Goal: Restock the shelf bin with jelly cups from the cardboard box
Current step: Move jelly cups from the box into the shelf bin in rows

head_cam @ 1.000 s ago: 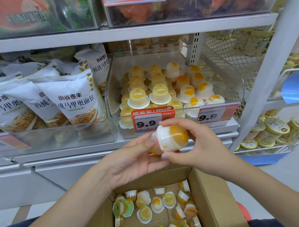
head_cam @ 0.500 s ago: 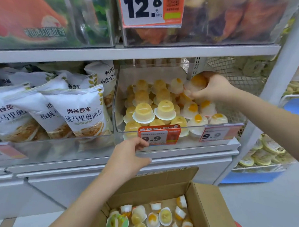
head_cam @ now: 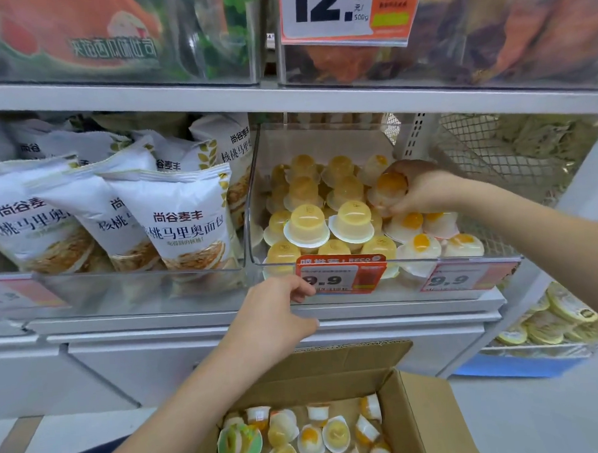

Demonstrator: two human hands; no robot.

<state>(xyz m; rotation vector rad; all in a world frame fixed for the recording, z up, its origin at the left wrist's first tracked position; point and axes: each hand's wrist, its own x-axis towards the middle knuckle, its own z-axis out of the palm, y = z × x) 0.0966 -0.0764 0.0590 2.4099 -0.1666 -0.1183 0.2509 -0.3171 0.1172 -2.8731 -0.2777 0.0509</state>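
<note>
Several loose jelly cups (head_cam: pixel 336 434) on floor of open cardboard box (head_cam: pixel 426 419), nearest; flaps up, bare cardboard between cups. Left hand (head_cam: pixel 272 311) at front lip of clear shelf bin (head_cam: pixel 326 265), fingers curled over rim beside 9.9 price tag (head_cam: pixel 341 275). Right hand (head_cam: pixel 423 190) inside bin under upper shelf (head_cam: pixel 285 100), gripping white-and-orange jelly cup (head_cam: pixel 388 188) atop right-hand pile. Bread bags (head_cam: pixel 184 217) in adjoining bin, left.

Both forearms are bare, with no sleeves, and dark blue clothing (head_cam: pixel 105 452) shows below.
</note>
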